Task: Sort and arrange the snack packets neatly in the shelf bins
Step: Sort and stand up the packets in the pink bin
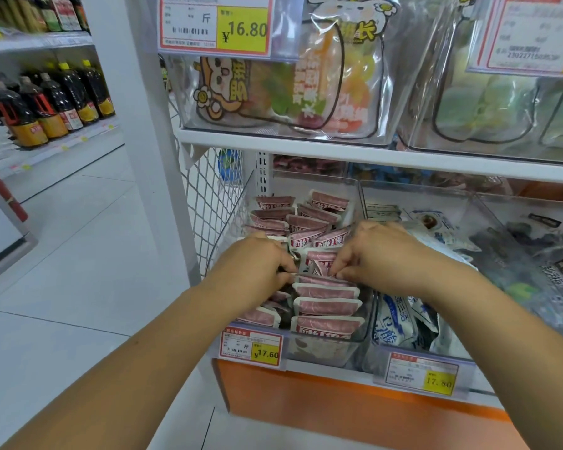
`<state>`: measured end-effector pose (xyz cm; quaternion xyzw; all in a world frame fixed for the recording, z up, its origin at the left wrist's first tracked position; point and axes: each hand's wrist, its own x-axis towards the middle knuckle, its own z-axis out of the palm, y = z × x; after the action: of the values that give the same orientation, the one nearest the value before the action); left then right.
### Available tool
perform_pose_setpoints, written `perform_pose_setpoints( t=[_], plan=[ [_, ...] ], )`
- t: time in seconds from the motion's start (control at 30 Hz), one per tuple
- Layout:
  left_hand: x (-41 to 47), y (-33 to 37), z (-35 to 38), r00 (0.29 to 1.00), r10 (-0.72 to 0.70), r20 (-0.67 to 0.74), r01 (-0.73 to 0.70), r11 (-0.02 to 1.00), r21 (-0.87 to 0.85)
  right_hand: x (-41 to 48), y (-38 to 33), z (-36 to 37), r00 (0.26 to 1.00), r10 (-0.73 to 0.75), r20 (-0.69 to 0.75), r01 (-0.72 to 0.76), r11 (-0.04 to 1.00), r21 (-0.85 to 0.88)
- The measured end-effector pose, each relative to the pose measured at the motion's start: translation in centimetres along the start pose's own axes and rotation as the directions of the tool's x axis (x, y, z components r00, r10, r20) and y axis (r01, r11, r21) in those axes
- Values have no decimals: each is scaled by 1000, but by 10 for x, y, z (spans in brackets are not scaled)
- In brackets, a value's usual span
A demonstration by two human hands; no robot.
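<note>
Standing on edge in a clear shelf bin (325, 352): pink snack packets (325, 306).

- Position: tidy rows lie just nearer the person than the fingers (286, 266). Beyond the fingers, looser packets lean askew.
- Left hand (257, 264): fingers curled and pinching the left edge of the middle packet (319, 259).
- Right hand (374, 251): fingers curled and pinching the same packet's right edge, as far as can be told.
- Handling, judged: light, flat, soft-filled pouches with stiff sealed rims. The film is probably slick, so a packet could slide out of a loose pinch. Not fragile, though the corners may crease.
- Hold: best taken at the sealed side edges or top rim, with both hands keeping the pouch upright as it goes into its row.
- Adjacent: white-and-blue packets (400, 323) lie right of the fingers in the neighbouring bin.
</note>
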<state>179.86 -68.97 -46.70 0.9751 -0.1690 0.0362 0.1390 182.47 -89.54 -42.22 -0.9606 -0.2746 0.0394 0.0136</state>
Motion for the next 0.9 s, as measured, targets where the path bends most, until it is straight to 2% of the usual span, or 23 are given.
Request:
perform_pose_setpoints(
  t=[0.07, 0.13, 0.2, 0.33, 0.43, 0.5, 0.57, 0.67, 0.73, 0.83, 0.9],
  plan=[
    [1, -4, -5, 999, -52, 0, 51, 980, -193, -2, 4, -4, 1000, 16, -14, -15, 996, 89],
    [2, -3, -9, 989, -132, -66, 94, 911, -402, 2, 8, -8, 984, 77, -162, -43, 977, 208],
    [6, 2, -8, 983, -153, -99, 87, 872, -482, 8, 10, -7, 967, 105, -232, -63, 981, 181],
    [15, 11, 1, 999, -39, -30, 24, 920, -391, 18, 4, 1, 996, 86, -20, -84, 990, 112],
    [18, 5, 2, 1000, -21, 19, 26, 925, -379, 15, 8, -8, 994, 56, 97, -69, 988, 138],
    [18, 1, 2, 999, -23, 43, 38, 914, -404, 19, 15, -15, 997, 79, 18, -81, 977, 196],
    [19, -2, 0, 997, -23, 71, 53, 892, -449, 32, 24, -18, 991, 102, -82, -93, 989, 115],
    [21, -4, -2, 995, -42, 91, 80, 877, -473, 50, 24, -19, 988, 152, 11, -151, 988, -34],
    [22, -4, -1, 994, -48, 100, 88, 885, -457, 56, 19, -19, 993, 105, 46, -99, 989, -109],
    [23, -4, -2, 993, -63, 95, 100, 882, -461, 60, 20, -20, 993, 81, -88, -80, 997, 13],
    [23, -5, -3, 990, -101, 103, 140, 847, -514, 59, 21, -19, 991, 80, -105, -77, 996, 33]
  ],
)
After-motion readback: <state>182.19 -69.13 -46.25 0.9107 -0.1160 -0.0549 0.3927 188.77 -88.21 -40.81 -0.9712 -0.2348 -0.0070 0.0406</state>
